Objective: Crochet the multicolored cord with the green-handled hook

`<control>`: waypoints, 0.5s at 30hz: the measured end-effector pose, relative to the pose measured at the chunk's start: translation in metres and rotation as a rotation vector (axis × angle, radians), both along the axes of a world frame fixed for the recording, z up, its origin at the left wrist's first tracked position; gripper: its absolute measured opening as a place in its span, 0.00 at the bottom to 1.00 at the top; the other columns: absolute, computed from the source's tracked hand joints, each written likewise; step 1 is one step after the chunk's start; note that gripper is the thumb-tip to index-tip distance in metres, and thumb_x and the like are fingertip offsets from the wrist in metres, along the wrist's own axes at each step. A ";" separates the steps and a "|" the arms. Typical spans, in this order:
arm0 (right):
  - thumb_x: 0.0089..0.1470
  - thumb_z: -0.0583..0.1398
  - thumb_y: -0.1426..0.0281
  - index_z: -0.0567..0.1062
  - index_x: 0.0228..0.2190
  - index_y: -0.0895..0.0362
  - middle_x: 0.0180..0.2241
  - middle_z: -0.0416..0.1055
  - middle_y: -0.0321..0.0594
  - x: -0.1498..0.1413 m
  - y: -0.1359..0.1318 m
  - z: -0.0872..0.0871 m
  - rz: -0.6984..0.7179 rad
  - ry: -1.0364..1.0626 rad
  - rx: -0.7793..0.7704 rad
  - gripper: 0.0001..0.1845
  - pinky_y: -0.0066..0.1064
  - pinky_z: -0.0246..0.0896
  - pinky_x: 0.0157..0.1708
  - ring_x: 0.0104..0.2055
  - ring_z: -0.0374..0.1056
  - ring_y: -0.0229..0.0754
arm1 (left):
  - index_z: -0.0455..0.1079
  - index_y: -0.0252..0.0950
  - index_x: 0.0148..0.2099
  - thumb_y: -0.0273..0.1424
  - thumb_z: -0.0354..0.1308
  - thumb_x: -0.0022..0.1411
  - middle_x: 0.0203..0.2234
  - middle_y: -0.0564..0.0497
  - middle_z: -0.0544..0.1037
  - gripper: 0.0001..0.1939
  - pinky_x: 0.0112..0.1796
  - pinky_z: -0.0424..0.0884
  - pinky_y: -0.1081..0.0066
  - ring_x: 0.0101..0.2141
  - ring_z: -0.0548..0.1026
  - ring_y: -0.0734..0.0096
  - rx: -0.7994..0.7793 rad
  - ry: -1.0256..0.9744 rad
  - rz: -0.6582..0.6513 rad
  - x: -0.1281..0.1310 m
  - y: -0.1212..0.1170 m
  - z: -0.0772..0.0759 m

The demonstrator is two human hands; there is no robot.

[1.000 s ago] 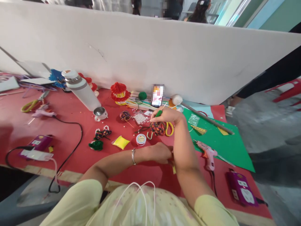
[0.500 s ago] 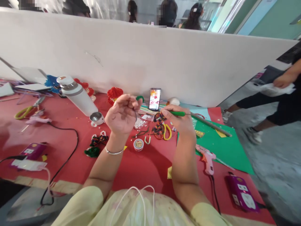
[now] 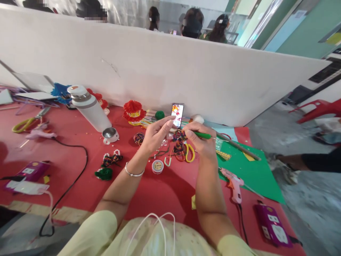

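My right hand (image 3: 201, 138) is closed round a green-handled crochet hook (image 3: 202, 135). At its fingertips is a dark multicolored crochet piece (image 3: 179, 136), part of which hangs below. My left hand (image 3: 157, 135) comes in from the other side, its thumb and index finger close together beside the piece. Whatever those fingers hold is too small to make out. Behind the left fingertips, a lit phone (image 3: 178, 111) leans upright against the partition. Yellow-handled scissors (image 3: 189, 153) lie under the hanging piece. A multicolored yarn ball (image 3: 139, 138) rests left of my left hand.
A white bottle (image 3: 92, 112) and a metal-lined cup (image 3: 109, 135) stand left. Pink glue gun (image 3: 234, 183) and purple power strip (image 3: 273, 222) lie right. A small round tub (image 3: 157, 166) sits in front. A white partition (image 3: 160, 67) closes off the back.
My left hand has turned from palm-up to palm-down and moved right and down, toward the crochet piece. The right hand stays nearly in place. The passer-by has moved mostly out of view.
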State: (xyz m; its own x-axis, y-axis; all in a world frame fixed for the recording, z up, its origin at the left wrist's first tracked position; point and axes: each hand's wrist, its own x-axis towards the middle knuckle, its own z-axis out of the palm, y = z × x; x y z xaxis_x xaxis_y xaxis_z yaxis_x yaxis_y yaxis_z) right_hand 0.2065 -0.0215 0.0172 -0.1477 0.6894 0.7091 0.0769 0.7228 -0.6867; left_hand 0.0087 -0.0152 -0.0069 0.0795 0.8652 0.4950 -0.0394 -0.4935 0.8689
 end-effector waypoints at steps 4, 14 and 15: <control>0.63 0.69 0.66 0.86 0.37 0.48 0.36 0.85 0.34 -0.001 0.000 -0.002 -0.053 -0.017 0.026 0.03 0.37 0.77 0.43 0.38 0.80 0.41 | 0.73 0.39 0.34 0.50 0.69 0.67 0.42 0.45 0.83 0.20 0.31 0.75 0.68 0.35 0.80 0.68 0.197 0.047 0.093 -0.004 0.000 0.007; 0.63 0.68 0.70 0.85 0.40 0.48 0.36 0.85 0.35 -0.002 -0.004 -0.009 -0.171 -0.061 0.200 0.06 0.38 0.77 0.41 0.39 0.80 0.42 | 0.72 0.41 0.43 0.43 0.71 0.66 0.69 0.41 0.67 0.15 0.59 0.76 0.47 0.61 0.75 0.48 0.678 0.254 0.381 -0.006 0.002 0.007; 0.63 0.68 0.70 0.85 0.40 0.48 0.36 0.85 0.35 -0.002 -0.004 -0.010 -0.177 -0.070 0.208 0.05 0.38 0.77 0.41 0.39 0.80 0.42 | 0.71 0.41 0.40 0.42 0.72 0.64 0.69 0.42 0.68 0.15 0.60 0.75 0.46 0.62 0.75 0.46 0.710 0.276 0.383 -0.008 0.003 0.006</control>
State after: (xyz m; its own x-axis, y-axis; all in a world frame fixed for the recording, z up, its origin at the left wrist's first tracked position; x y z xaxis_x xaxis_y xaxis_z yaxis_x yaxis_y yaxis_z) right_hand 0.2044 -0.0255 0.0073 -0.0918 0.5497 0.8303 0.2563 0.8187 -0.5138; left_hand 0.0009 -0.0121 -0.0009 0.0419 0.3487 0.9363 0.4090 -0.8610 0.3024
